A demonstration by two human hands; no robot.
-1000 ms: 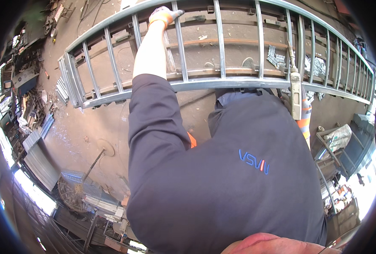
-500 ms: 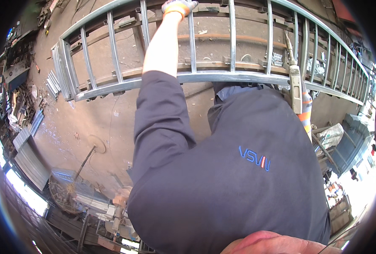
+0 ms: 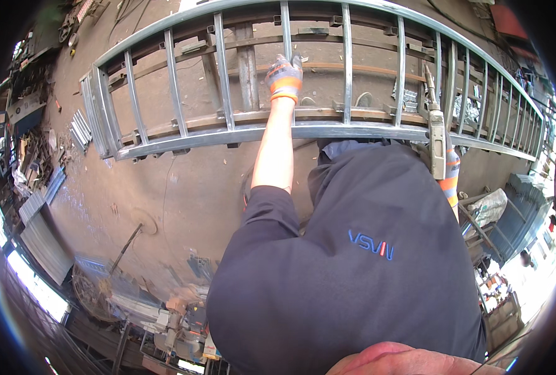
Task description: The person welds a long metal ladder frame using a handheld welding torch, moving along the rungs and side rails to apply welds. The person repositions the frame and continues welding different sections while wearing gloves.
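A long ladder-like metal frame (image 3: 209, 135) lies across in front of me, with several silvery crossbars between its two long rails. My left hand (image 3: 284, 80), in a grey and orange glove, is closed round one of the crossbars (image 3: 286, 31) near its middle. At my right side, by the near rail, my right hand (image 3: 451, 172) wears a matching glove and grips a welding torch (image 3: 437, 134). The torch's narrow tip points away from me, over the frame. Its body and the sleeve partly hide the right fingers.
Brown support beams (image 3: 247, 69) run beneath the frame. Stacked metal sheets (image 3: 522, 209) stand at the right beside a rack. A pedestal fan (image 3: 96, 290) is at the lower left. Cut metal pieces (image 3: 81, 129) lie on the floor past the frame's left end.
My left hand has come back from the frame's far rail to the middle of the crossbar. The right hand with the torch has barely moved.
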